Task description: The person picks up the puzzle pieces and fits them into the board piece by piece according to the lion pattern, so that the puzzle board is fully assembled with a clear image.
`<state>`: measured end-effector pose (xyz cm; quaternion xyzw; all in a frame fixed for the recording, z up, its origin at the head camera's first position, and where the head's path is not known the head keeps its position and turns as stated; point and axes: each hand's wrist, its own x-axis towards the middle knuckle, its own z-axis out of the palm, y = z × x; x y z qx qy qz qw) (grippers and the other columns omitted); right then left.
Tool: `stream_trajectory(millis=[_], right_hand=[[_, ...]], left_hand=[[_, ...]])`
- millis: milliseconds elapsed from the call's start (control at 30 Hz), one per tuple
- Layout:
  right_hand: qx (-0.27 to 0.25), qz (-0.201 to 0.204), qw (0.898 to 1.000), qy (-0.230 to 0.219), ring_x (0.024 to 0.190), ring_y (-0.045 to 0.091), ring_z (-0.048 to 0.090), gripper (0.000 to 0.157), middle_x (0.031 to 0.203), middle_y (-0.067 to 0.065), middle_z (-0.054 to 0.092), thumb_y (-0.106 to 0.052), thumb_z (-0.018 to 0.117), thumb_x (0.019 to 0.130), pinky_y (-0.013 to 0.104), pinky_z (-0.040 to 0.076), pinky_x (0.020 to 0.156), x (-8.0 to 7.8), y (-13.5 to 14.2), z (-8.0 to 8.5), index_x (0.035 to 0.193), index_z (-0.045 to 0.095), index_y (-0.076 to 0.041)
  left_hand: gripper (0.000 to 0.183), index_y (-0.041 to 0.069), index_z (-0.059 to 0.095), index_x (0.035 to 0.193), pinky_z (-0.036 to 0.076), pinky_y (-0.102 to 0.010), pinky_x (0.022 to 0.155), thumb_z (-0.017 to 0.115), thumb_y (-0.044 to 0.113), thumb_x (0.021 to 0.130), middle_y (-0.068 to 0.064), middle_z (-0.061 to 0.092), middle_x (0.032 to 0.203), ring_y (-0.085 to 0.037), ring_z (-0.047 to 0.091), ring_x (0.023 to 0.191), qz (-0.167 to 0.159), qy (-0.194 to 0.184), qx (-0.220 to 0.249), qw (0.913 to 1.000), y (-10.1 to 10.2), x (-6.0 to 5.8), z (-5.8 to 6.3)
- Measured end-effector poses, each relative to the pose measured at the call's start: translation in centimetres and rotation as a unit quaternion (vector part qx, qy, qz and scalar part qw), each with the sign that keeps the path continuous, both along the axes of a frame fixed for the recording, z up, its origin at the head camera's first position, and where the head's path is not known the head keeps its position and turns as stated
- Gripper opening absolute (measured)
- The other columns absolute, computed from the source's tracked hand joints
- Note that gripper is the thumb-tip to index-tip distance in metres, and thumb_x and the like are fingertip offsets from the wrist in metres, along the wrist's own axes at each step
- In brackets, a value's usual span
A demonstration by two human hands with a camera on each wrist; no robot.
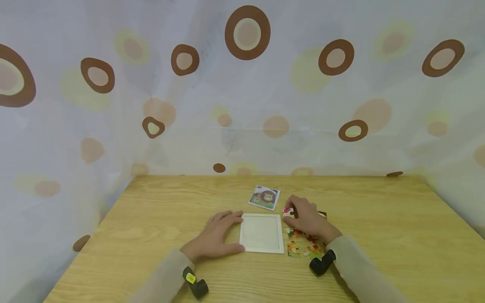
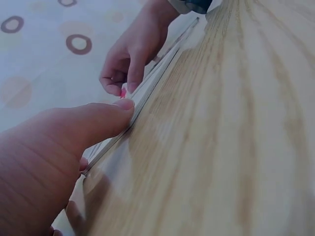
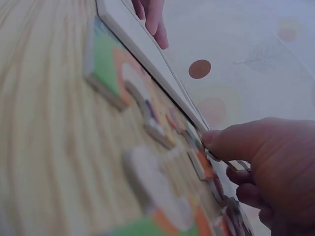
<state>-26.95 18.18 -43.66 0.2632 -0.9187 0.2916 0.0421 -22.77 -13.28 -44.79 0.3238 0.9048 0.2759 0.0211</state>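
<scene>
One puzzle piece pinched in my right grip, just right of the white frame; left grip is spread, touching that frame's left side; loose pieces on the surface.

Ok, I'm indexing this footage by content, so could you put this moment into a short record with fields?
Left hand: the bare left hand, thumb and fingertips touching the tray's left edge
Right hand: the bare right hand, pinching a white-and-pink jigsaw piece
Tray: white, square, shallow-rimmed tray, flat, plain inside showing
Loose parts: flat, multicoloured jigsaw pieces, right of the tray, partly hidden by the right hand
Reference: square, white-edged lion picture card, beyond the tray
Surface: light wood-grain table
</scene>
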Motion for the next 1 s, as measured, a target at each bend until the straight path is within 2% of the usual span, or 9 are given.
stream_trajectory(millis=[133,267,400,700,800,1000], right_hand=[[-0.004,-0.017,0.999,0.041,0.059,0.004,0.042,0.021,0.069,-0.008,0.049,-0.017,0.071,0.086,0.034,0.038,0.069,0.0,-0.3,-0.1,0.099,0.056,-0.01],[-0.059,-0.023,0.998,0.03,0.054,0.004,0.042,0.017,0.073,-0.004,0.053,-0.012,0.068,0.089,0.024,0.041,0.056,0.0,-1.3,-0.1,0.101,0.057,-0.01],[-0.092,-0.006,0.996,0.002,0.054,0.004,0.044,0.015,0.078,0.0,0.058,-0.01,0.065,0.091,0.023,0.042,0.054,0.1,-2.7,-0.2,0.104,0.058,-0.008],[-0.103,0.016,0.993,-0.047,0.055,0.005,0.047,0.013,0.075,-0.002,0.058,-0.013,0.072,0.087,0.02,0.042,0.049,0.9,-4.8,0.6,0.098,0.064,-0.012],[-0.1,0.032,0.993,-0.044,0.054,0.004,0.044,0.015,0.072,-0.004,0.055,-0.015,0.073,0.086,0.02,0.039,0.048,0.9,-5.4,0.2,0.096,0.063,-0.013],[-0.076,0.057,0.995,-0.006,0.051,0.0,0.041,0.018,0.063,-0.009,0.05,-0.02,0.073,0.086,0.018,0.037,0.048,0.7,-6.7,-0.5,0.096,0.06,-0.014]], left_hand=[[0.073,0.016,0.044,0.141,0.016,-0.058,0.114,0.066,0.054,0.083,0.0,0.033,0.156,-0.032,0.024,0.144,-0.001,0.004,-0.002,1.0,0.1,-0.1,0.0],[0.074,0.016,0.044,0.141,0.016,-0.057,0.114,0.067,0.054,0.082,0.001,0.034,0.155,-0.031,0.025,0.143,0.008,0.011,-0.004,0.9999,-0.2,-0.1,-0.1],[0.074,0.017,0.045,0.141,0.017,-0.057,0.114,0.068,0.054,0.081,0.002,0.035,0.155,-0.031,0.026,0.143,0.013,0.02,-0.001,0.9997,-0.5,-0.1,-0.2],[0.072,0.017,0.047,0.139,0.017,-0.058,0.114,0.067,0.055,0.081,0.001,0.036,0.154,-0.031,0.027,0.143,0.01,0.023,0.012,0.9996,0.0,-0.2,-0.4],[0.071,0.017,0.048,0.138,0.018,-0.058,0.114,0.067,0.056,0.081,0.001,0.037,0.154,-0.031,0.028,0.142,0.012,0.023,0.01,0.9996,0.1,0.0,-0.5],[0.072,0.016,0.048,0.139,0.018,-0.059,0.114,0.066,0.056,0.082,0.0,0.037,0.154,-0.032,0.028,0.142,0.009,0.026,0.009,0.9996,0.1,0.2,-0.4]])
